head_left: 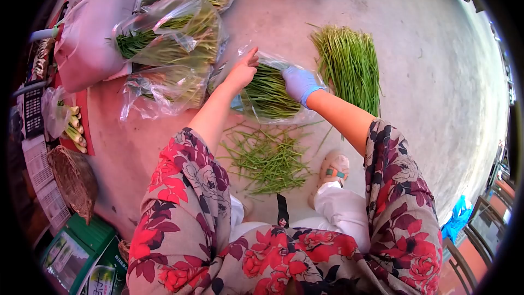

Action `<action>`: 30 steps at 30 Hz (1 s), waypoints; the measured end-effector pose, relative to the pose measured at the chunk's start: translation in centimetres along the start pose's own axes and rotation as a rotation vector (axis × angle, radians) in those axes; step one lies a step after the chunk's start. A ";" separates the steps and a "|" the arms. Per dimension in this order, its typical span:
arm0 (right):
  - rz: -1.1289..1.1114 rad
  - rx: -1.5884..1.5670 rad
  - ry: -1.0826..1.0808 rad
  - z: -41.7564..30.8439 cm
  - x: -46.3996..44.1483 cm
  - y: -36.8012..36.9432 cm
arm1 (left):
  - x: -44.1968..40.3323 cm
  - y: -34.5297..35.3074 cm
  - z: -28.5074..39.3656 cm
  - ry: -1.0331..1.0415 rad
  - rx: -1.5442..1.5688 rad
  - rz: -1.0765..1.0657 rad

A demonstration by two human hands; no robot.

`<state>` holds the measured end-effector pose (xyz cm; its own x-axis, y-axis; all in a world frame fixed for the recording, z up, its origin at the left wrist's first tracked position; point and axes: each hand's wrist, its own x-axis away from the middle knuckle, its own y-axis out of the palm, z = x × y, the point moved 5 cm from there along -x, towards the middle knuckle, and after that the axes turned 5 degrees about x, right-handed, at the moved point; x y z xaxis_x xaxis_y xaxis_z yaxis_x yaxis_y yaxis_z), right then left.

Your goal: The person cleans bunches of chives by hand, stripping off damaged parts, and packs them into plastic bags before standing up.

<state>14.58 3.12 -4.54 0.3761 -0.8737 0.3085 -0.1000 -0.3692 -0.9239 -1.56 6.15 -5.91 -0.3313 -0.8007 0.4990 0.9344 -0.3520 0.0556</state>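
While the bag [251, 106] holds stalks [271, 92], left fingers' [250, 58] grip is unclear; right fingers' [291, 77] too.

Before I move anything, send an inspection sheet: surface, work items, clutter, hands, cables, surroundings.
Surface: grey floor, some dark marks.
Work items: green stems in a clear bag; unbagged bundle lying to the right.
Clutter: loose stem pieces scattered in front of the feet.
Left hand: bare, at the bag's left side, index finger extended; grip unclear.
Right hand: blue glove, over the bag's right side; fingertips hidden.
Cables: nothing seen.
Surroundings: filled bags, basket and green box left; blue plastic right.
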 end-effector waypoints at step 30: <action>-0.061 -0.825 0.363 7.9 -1.2 4.7 | 3.1 8.1 -1.1 0.548 -1.051 -0.050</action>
<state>20.96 4.94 -11.04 0.1024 -0.8395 0.5336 -0.7709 -0.4059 -0.4908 4.81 0.27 -4.86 -0.6153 -0.7856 0.0652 0.4375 -0.4092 -0.8007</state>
